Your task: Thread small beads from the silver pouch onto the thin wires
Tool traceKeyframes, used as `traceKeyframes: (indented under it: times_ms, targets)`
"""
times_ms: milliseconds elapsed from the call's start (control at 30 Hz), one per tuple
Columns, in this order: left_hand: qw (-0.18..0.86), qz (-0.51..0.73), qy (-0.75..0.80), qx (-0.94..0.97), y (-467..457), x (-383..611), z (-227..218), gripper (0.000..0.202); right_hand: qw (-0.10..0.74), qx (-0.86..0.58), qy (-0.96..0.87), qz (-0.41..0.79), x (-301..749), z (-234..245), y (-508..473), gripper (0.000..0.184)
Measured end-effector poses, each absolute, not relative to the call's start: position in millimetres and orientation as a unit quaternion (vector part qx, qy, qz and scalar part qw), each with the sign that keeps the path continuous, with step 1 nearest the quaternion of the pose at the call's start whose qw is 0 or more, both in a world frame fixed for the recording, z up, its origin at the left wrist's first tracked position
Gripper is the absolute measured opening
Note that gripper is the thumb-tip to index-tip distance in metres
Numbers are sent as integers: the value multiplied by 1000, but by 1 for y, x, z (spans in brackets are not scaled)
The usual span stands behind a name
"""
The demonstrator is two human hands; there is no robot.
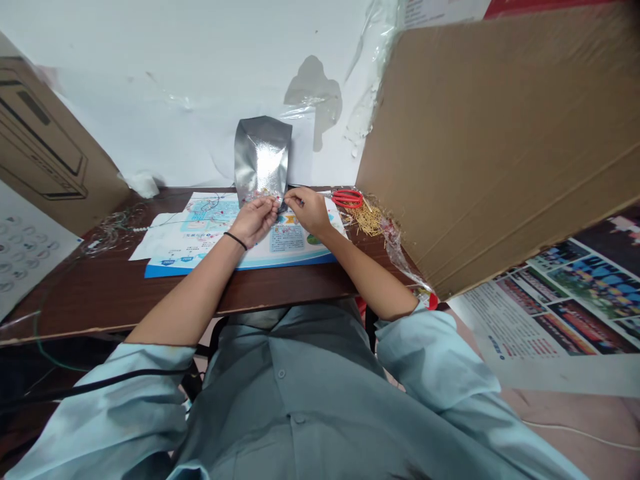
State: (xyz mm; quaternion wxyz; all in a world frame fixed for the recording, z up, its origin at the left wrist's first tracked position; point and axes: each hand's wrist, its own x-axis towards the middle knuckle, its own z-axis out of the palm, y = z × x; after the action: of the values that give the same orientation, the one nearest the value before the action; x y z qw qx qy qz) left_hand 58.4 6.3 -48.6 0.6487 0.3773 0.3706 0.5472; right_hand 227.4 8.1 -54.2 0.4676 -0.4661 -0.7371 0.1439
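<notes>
My left hand [257,219], with a dark band on the wrist, is over the printed sheets with its fingers pinched together. Close beside it, my right hand [310,209] is pinched too, thumb against forefinger. Whatever lies between the fingertips of either hand is too small to make out. Just behind the hands, a silver foil pouch [263,150] stands against the wall. Small red and clear bits show at its lower front, near my left fingertips. The printed sheets [295,245] lie under both hands.
Red-handled scissors [347,198] lie right of my hands, by a heap of thin gold-coloured pieces [367,219]. Tangled clear strands [113,230] lie on the left of the dark table [280,293]. Cardboard boxes [490,133] flank both sides; a white wall closes the back.
</notes>
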Motion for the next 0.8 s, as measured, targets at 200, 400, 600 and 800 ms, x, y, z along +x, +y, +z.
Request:
traceKeyframes:
  times_ms: [200, 400, 600, 800]
  targets:
    - [674, 526, 362, 371, 4, 59, -50, 20, 489, -449, -741, 97, 222, -61, 12, 23]
    - [688, 501, 361, 382, 5, 58, -52, 22, 474, -440, -759, 70, 219, -70, 19, 23]
    - [673, 499, 380, 392, 2, 59, -50, 27, 465, -436, -769, 57, 221, -76, 24, 22]
    - [671, 506, 379, 387, 2, 59, -51, 29, 457, -431, -777, 49, 221, -75, 22, 20]
